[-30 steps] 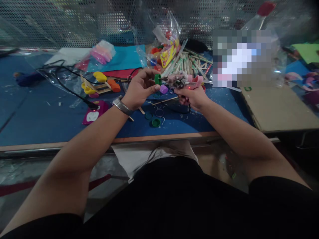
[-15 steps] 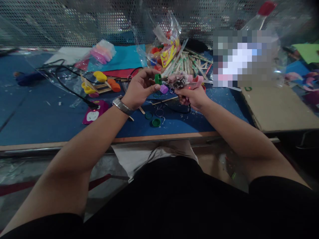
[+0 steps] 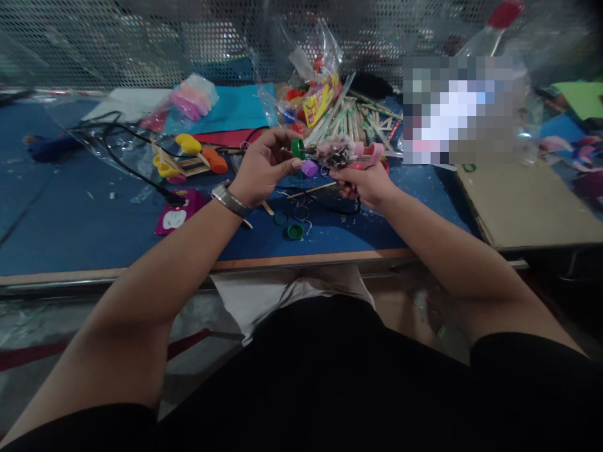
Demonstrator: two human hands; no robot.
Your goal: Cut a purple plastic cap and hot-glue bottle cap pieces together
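Observation:
My right hand [image 3: 365, 183] is wrapped round the grip of a pink hot glue gun [image 3: 370, 155], its nozzle end pointing left and its front part coated in greyish residue. Between thumb and fingers, my left hand [image 3: 266, 164] pinches a green bottle cap [image 3: 298, 149], held right at the nozzle. A purple cap [image 3: 309, 167] shows just below the green one. On the blue table under my hands lie another green cap [image 3: 295, 231], thin plastic rings [image 3: 281, 218] and a wooden stick [image 3: 311, 190].
A stick frame with yellow and orange caps [image 3: 188, 164] stands left, near a purple power box [image 3: 176, 213] with a black cable. Behind are a bag of caps [image 3: 318, 94] and piled sticks [image 3: 346, 122]. Cardboard [image 3: 532, 207] and a large plastic bottle [image 3: 525, 135] occupy the right.
Almost nothing differs. The green cap and my left fingers have shifted very slightly; the glue gun stays at the cap.

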